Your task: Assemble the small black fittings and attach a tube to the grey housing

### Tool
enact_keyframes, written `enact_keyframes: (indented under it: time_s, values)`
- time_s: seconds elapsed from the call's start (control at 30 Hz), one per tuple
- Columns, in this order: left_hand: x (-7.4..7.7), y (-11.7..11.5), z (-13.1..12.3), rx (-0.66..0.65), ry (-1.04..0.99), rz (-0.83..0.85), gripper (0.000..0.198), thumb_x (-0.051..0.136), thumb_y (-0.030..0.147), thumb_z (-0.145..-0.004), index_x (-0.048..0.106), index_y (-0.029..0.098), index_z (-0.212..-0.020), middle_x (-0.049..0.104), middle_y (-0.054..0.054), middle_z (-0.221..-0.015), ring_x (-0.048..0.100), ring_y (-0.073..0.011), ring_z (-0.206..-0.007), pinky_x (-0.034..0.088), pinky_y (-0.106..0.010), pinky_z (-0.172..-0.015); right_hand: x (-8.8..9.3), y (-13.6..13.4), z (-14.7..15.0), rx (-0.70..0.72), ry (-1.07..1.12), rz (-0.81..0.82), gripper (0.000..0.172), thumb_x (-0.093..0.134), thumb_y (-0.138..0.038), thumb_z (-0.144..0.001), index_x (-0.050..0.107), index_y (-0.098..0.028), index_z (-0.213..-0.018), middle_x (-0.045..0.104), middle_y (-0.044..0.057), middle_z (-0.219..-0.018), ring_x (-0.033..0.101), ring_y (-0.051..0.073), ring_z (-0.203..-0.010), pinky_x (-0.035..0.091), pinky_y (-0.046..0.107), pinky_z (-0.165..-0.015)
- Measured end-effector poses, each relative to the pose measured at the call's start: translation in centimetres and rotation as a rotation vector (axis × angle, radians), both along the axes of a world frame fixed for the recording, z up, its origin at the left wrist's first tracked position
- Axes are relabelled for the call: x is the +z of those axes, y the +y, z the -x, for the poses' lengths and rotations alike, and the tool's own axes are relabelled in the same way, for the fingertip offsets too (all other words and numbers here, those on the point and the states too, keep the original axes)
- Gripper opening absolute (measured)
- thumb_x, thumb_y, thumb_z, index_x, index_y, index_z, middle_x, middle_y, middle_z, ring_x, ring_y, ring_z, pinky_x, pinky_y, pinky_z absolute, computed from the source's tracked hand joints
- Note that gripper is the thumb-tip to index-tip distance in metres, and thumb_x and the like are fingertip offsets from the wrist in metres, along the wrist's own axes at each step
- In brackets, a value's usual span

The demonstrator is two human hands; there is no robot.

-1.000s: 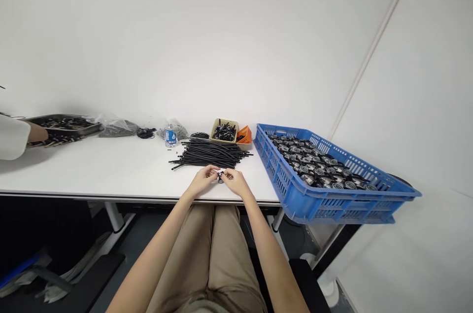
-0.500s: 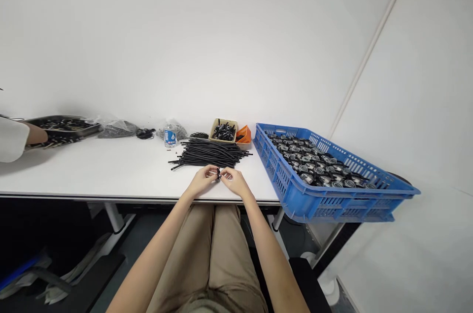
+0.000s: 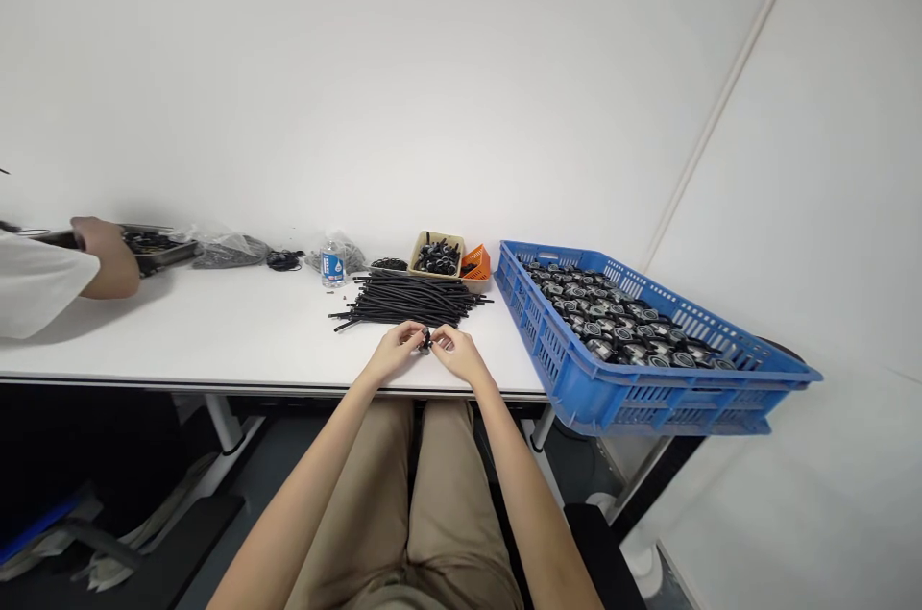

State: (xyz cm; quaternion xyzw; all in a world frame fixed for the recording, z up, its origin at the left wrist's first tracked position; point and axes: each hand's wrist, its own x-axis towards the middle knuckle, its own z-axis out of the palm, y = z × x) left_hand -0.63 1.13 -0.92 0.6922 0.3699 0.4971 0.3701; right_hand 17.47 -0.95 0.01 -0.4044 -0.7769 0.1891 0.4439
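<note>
By the front edge of the worktop (image 3: 216,327), a small black part (image 3: 426,341) is pinched, clamped tight by the fingers of the left hand (image 3: 393,351) and the right hand (image 3: 459,354). One slackened fingertip, and it could be dropped over that edge; one forward nudge, and the black tubes (image 3: 412,301) just beyond could be scattered.

The single view, head-worn, looks forward and down over the wearer's khaki trousers (image 3: 360,495) and the hands (image 3: 461,355), which appear small, just below mid-frame. It faces the white worktop (image 3: 216,331) and the wall (image 3: 432,91) behind (a wide sweep), from a co-worker's sleeve (image 3: 36,288) at far left to the blue crate (image 3: 576,389) at right.
</note>
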Motion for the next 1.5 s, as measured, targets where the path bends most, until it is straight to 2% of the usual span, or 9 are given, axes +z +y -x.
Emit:
enact_keyframes:
  time_s: [0.27, 0.67, 0.9, 1.1, 1.3, 1.5]
  values:
    - [0.5, -0.4, 0.0, 0.016, 0.027, -0.008, 0.037, 0.058, 0.045, -0.080, 0.068, 0.015, -0.099, 0.070, -0.009, -0.096, 0.064, -0.0209, -0.086, 0.050, -0.034, -0.081, 0.3, -0.3, 0.1, 0.013, 0.013, -0.015, 0.013, 0.055, -0.016, -0.081, 0.065, -0.020, -0.089, 0.070, 0.001, -0.087, 0.062, 0.014, -0.074, 0.049, 0.024, -0.072]
    - [-0.2, 0.3, 0.1, 0.004, -0.033, 0.018, 0.036, 0.058, 0.038, -0.077, 0.065, 0.014, -0.103, 0.069, -0.008, -0.096, 0.063, -0.0194, -0.084, 0.049, -0.033, -0.078, -0.2, 0.3, -0.1, -0.022, -0.007, 0.004, 0.011, 0.057, -0.017, -0.082, 0.065, -0.021, -0.089, 0.070, 0.000, -0.087, 0.063, 0.014, -0.074, 0.048, 0.025, -0.071]
    - [-0.4, 0.4, 0.0, -0.008, -0.033, 0.008, 0.028, 0.057, 0.033, -0.075, 0.065, 0.015, -0.095, 0.068, -0.006, -0.093, 0.062, -0.0176, -0.082, 0.048, -0.030, -0.077, -0.6, 0.5, -0.1, -0.022, -0.001, 0.018, 0.010, 0.057, -0.018, -0.084, 0.065, -0.021, -0.090, 0.070, 0.000, -0.086, 0.062, 0.015, -0.073, 0.049, 0.025, -0.073]
    - [-0.5, 0.5, 0.1, 0.016, -0.028, 0.003, 0.025, 0.063, 0.035, -0.071, 0.063, 0.016, -0.086, 0.068, -0.005, -0.088, 0.062, -0.0170, -0.076, 0.048, -0.031, -0.075, -0.5, 0.5, 0.0, -0.056, -0.011, 0.030, 0.010, 0.057, -0.017, -0.083, 0.065, -0.021, -0.089, 0.070, 0.000, -0.086, 0.064, 0.015, -0.075, 0.048, 0.026, -0.072]
    - [-0.7, 0.5, 0.0, 0.018, -0.022, 0.008, 0.023, 0.066, 0.036, -0.069, 0.060, 0.017, -0.080, 0.070, -0.008, -0.093, 0.065, -0.0187, -0.080, 0.049, -0.032, -0.078, -0.2, 0.4, 0.0, -0.112, 0.002, 0.011, 0.011, 0.056, -0.016, -0.084, 0.065, -0.021, -0.089, 0.070, 0.000, -0.090, 0.064, 0.016, -0.079, 0.048, 0.027, -0.074]
    - [-0.7, 0.2, 0.0, 0.021, -0.013, 0.008, 0.020, 0.064, 0.029, -0.069, 0.058, 0.018, -0.084, 0.067, -0.004, -0.090, 0.063, -0.0158, -0.073, 0.048, -0.029, -0.072, -0.5, 0.7, -0.1, -0.124, -0.002, 0.011, 0.014, 0.054, -0.015, -0.083, 0.064, -0.021, -0.091, 0.070, 0.001, -0.092, 0.064, 0.016, -0.080, 0.049, 0.027, -0.075]
